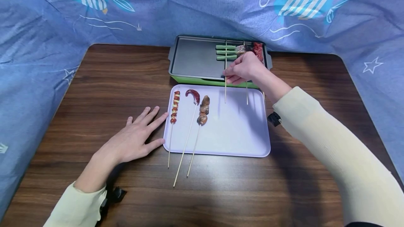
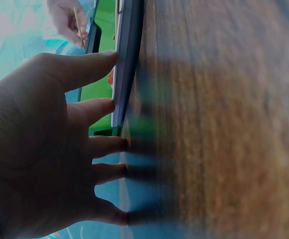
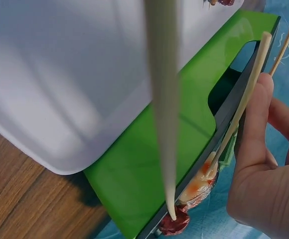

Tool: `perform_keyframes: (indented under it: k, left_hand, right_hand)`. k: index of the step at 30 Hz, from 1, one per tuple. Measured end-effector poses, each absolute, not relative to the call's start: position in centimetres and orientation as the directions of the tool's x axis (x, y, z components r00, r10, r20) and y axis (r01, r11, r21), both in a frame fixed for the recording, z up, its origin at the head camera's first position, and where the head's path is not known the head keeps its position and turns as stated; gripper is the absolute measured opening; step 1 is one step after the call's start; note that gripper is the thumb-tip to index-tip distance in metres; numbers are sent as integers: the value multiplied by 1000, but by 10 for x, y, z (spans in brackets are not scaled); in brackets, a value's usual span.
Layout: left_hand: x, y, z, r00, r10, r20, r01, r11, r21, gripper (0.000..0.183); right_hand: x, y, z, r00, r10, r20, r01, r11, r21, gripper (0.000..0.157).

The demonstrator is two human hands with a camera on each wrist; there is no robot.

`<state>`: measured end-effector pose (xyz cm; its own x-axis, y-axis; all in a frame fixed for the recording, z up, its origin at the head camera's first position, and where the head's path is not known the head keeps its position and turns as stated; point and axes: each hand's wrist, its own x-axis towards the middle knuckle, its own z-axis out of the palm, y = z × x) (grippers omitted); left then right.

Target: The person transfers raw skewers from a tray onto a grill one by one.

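My right hand pinches the stick of a green vegetable skewer, whose green pieces lie over the grill pan. The same hand shows in the right wrist view. Beside it on the pan are a pale-and-dark skewer and a red meat skewer, partly hidden by the hand. My left hand lies with fingers spread, thumb and index fingertip at the left edge of the lavender tray. In the left wrist view that hand holds nothing.
On the tray's left half lie a red-and-yellow skewer, a curled dark red tentacle skewer and a brown meat skewer, sticks overhanging the near edge. The pan sits on a green base behind the tray. A blue patterned cloth hangs behind the table.
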<state>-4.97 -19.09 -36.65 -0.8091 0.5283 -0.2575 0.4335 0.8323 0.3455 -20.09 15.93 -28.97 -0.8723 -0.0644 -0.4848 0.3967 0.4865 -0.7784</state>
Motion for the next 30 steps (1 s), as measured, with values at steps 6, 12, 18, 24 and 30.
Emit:
perform_keyframes:
  k: [6, 12, 18, 24, 30]
  left_hand:
    - [-49, -190, -368, -810, 526, -260, 428, 833, 351, 75]
    - [-48, -190, -369, -811, 525, -259, 427, 833, 353, 75]
    - [-48, -191, -370, -809, 528, -258, 430, 831, 353, 75]
    - [-50, -191, -369, -808, 530, -258, 431, 829, 355, 75]
    - [-50, -191, -367, -808, 530, -257, 429, 828, 360, 75]
  right_hand:
    - [-199, 156, -290, -872, -45, -488, 396, 521, -756, 24]
    - [-197, 155, -290, -867, -35, -496, 403, 537, -742, 25]
    - [-192, 160, -289, -876, -42, -480, 388, 531, -754, 26]
    - [-176, 162, -282, -903, -96, -419, 315, 517, -796, 29]
    - [-146, 158, -272, -913, -173, -371, 255, 468, -846, 27]
